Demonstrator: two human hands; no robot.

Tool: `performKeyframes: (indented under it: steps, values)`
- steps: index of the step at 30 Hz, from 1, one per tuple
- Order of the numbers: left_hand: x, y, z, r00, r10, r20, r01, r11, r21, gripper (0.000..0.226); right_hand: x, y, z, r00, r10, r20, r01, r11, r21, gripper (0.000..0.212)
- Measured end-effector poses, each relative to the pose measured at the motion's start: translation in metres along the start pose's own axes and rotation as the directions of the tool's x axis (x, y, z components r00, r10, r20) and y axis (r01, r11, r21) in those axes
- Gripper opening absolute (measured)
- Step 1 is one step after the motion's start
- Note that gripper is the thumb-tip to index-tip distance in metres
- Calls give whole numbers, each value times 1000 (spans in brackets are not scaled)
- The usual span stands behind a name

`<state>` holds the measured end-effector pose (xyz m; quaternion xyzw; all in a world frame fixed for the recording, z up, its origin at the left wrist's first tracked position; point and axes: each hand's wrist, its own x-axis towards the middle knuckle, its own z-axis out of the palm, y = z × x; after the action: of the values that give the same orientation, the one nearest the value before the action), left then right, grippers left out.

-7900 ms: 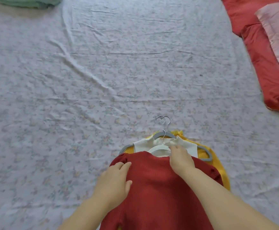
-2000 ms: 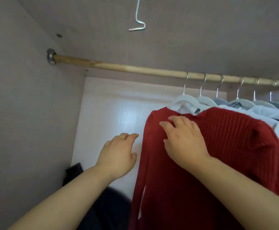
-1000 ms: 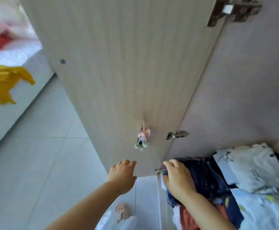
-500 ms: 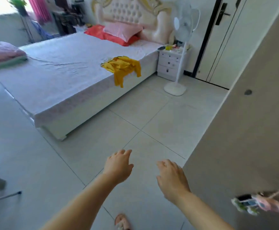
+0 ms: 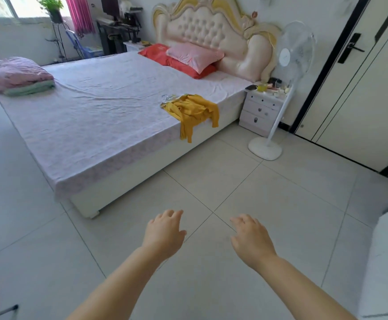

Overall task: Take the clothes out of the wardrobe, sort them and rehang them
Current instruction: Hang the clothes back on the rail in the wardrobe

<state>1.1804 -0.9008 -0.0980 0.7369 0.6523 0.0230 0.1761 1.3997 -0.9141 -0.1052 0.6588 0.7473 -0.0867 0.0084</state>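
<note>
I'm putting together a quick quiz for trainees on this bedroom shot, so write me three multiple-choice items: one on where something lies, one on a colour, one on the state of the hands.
1. Where does the yellow garment lie?
A) inside a wardrobe
B) at the near edge of the bed, partly hanging over the side
C) on the nightstand

2. What colour is the upper pillow by the headboard?
A) pink
B) blue
C) black

3. How are the left hand and the right hand?
A) both gripping a hanger
B) both open and empty
C) one holding a red sweater

Answers:
1 B, its fabric drapes down over the mattress edge.
2 A, it lies pink on top of a red pillow.
3 B, the fingers are relaxed with nothing in them.
</note>
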Motion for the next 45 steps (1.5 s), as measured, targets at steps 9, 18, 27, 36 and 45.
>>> performKeyframes:
  steps: [9,18,27,36,45]
  values:
    - [144,-52,-34,998,-64,12,64,998,-5,58,171,-14,-6,999,-52,13,52,999,-4,48]
    - [322,-84,-90,988,-148,30,149,989,-16,56,383,-22,-35,987,-154,35,153,988,31,48]
    - [505,-131,-133,990,-138,32,139,989,-42,56,573,-23,-51,988,-154,28,153,987,48,49]
    - [704,-170,-181,992,-59,107,62,998,-25,53,756,-24,-78,997,-77,32,76,997,22,47]
    - [864,-167,-189,983,-117,139,121,992,-22,55,914,23,-81,988,-114,104,110,993,45,49]
